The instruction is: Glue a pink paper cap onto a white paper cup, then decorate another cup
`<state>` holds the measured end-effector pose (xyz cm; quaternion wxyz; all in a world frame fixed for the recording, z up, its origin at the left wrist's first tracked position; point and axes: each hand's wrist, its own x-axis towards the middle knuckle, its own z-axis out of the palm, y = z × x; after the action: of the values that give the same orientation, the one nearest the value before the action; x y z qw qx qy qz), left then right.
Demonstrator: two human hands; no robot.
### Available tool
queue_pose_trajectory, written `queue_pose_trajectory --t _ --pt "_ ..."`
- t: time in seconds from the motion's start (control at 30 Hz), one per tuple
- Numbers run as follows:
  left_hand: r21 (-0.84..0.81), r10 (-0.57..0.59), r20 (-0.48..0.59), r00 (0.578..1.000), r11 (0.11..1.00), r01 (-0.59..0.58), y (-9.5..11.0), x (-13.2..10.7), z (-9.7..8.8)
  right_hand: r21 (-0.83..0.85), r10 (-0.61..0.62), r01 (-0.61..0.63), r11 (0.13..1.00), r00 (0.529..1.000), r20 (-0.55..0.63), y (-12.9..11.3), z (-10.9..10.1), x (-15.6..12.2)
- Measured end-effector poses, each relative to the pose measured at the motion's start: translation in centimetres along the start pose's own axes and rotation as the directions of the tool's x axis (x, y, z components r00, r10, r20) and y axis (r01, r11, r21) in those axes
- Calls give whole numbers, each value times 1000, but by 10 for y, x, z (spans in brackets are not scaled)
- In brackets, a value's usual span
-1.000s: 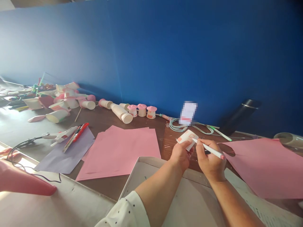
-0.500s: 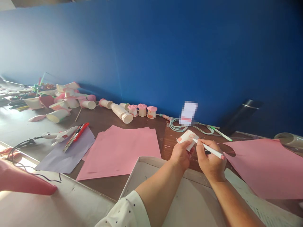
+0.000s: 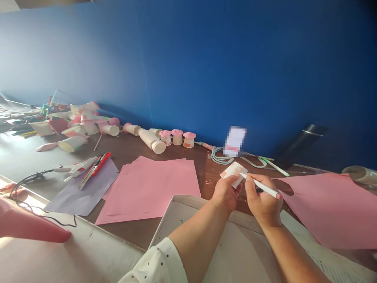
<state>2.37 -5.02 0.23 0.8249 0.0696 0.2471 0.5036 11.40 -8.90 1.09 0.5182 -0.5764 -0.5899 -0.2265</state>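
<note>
My left hand [image 3: 226, 193] is closed around a small white paper cup [image 3: 231, 169], tilted on its side. An orange-red filled patch and a small window-like square are drawn on its wall. A white felt-tip pen [image 3: 263, 186] with a pinkish-red end is pinched in my right hand [image 3: 265, 202]. Its tip touches the cup at the drawn square. Behind my hands stand paper-cup houses [image 3: 189, 140] with pink roofs and similar orange drawings. A phone-like device [image 3: 234, 140], blurred out, leans against the wall beyond the cup.
Pink paper sheets [image 3: 153, 188] lie left, and another pink sheet [image 3: 332, 208] lies right. A red utility knife [image 3: 96, 169] and a glue gun [image 3: 78, 168] rest on lilac paper. Stacked cups [image 3: 150, 140], a coiled cable [image 3: 219, 156], a black bottle [image 3: 297, 147] and a box lid [image 3: 165, 220] surround.
Orange lines now show inside the drawn square on the cup. My right hand with the pen has shifted very slightly; the left hand keeps the cup in place.
</note>
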Motion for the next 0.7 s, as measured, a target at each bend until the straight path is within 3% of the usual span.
queue_pose_trajectory --t 0.4,0.7 --pt "-21 -13 -10 1000 1000 13 1 0 1 48 16 -17 999 1000 10 0 0 0" --pt "-58 -23 -62 998 998 19 6 -7 6 81 94 -90 993 995 -40 7 -1 2"
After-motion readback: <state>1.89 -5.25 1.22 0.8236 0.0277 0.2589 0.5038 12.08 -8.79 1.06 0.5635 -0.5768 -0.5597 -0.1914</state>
